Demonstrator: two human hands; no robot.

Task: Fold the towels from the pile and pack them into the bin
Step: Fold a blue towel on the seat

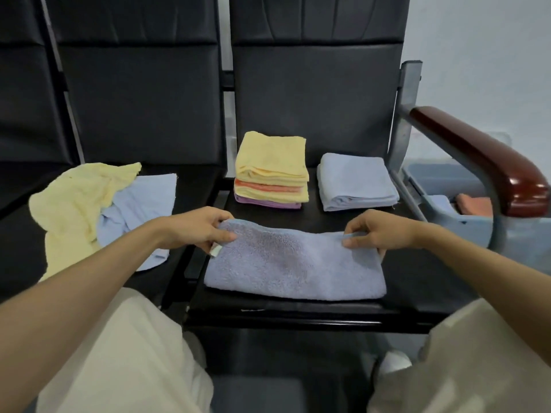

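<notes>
Blue terry towel [293,263], far corners pinched by left hand [196,229] and right hand [378,232], may fold crooked if layers slip.

Row of black padded seats [417,278], reddish-brown armrest [477,156] at right, pale wall [477,40] behind; floor [256,394] possibly grey.

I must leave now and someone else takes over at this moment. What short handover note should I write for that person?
Left grip and right grip each pinch a far corner of the blue towel, which lies half folded on the seat front.
Done: a folded stack and a pale folded towel wait behind it; the bin, right of the armrest, already holds packed towels.
To do: finish this fold, fold the loose pile on the left seat, pack all into the bin.
</notes>
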